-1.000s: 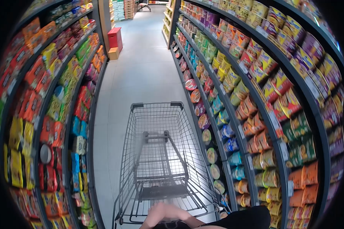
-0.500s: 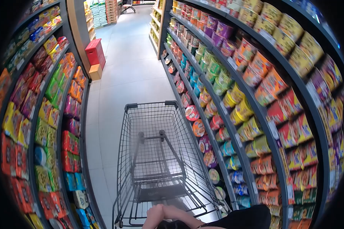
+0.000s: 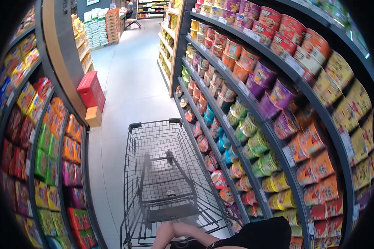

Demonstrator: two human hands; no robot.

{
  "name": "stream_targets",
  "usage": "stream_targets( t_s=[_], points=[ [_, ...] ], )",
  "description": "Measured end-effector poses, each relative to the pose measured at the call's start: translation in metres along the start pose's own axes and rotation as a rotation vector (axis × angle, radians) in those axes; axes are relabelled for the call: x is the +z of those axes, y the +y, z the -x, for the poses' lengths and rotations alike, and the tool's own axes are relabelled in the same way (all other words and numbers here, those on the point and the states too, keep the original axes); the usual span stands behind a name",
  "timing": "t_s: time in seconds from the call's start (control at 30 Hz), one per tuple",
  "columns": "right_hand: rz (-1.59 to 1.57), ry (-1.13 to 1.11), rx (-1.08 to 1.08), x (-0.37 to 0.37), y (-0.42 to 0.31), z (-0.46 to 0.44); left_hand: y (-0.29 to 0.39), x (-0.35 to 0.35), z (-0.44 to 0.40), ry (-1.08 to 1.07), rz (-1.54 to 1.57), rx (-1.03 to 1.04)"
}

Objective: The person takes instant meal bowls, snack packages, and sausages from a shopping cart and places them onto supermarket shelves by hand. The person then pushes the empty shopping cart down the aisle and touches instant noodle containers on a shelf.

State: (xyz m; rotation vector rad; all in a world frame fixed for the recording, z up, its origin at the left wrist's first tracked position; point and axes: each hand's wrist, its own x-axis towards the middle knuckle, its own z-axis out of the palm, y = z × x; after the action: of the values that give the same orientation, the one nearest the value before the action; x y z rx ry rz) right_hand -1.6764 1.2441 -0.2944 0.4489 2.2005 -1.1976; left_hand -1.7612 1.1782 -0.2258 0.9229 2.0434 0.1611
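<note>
A black wire shopping cart [image 3: 160, 166] stands in front of me, its basket holding nothing I can see. My left hand [image 3: 165, 230] and my right hand [image 3: 185, 230] come together at the cart's near end, at the bottom of the view. They overlap or touch each other, and their fingers are hidden from this angle. The cart's handle cannot be made out beneath them. A black sleeve or cloth [image 3: 264, 232] covers part of the lower right, close to the cart's near corner.
Shelves of instant noodle cups [image 3: 253, 147] line the right side, close to the cart. Packet noodles [image 3: 45, 155] fill the left shelves. A red box [image 3: 91, 89] and a small cardboard box [image 3: 93, 116] stand on the floor ahead left. Farther on are stacked bags [image 3: 99, 29] and a person [image 3: 129, 8].
The cart and I have moved forward along the aisle; the red box and shelf ends are nearer. My view has tilted up slightly. Both hands keep their place at the cart.
</note>
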Motion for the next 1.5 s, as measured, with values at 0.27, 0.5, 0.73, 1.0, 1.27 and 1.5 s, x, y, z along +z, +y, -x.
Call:
stream_targets(
  t_s=[0.27, 0.5, 0.73, 1.0, 1.27, 1.5],
  points=[
    [-0.028, -0.051, 0.087, -0.192, 0.005, -0.135, 0.049, -0.177, -0.15, 0.019, 0.016, -0.013],
    [-0.038, -0.05, 0.008, -0.348, 0.022, -0.25, 0.076, -0.304, -0.296, 0.041, 0.044, -0.046],
    [-0.155, 0.175, -0.064, -0.485, 0.011, -0.317, 0.092, -0.401, -0.421, 0.065, -0.002, -0.102],
    [-0.187, -0.011, -0.01, -0.603, 0.02, -0.406, 0.119, -0.498, -0.525, 0.017, -0.056, -0.113],
    [-0.23, 0.004, 0.009, -0.707, 0.011, -0.463, 0.125, -0.577, -0.608, 0.016, -0.047, -0.078],
    [-0.326, -0.072, -0.002, -0.808, 0.001, -0.528, 0.138, -0.671, -0.675, 0.006, -0.052, 0.052]
  ],
)
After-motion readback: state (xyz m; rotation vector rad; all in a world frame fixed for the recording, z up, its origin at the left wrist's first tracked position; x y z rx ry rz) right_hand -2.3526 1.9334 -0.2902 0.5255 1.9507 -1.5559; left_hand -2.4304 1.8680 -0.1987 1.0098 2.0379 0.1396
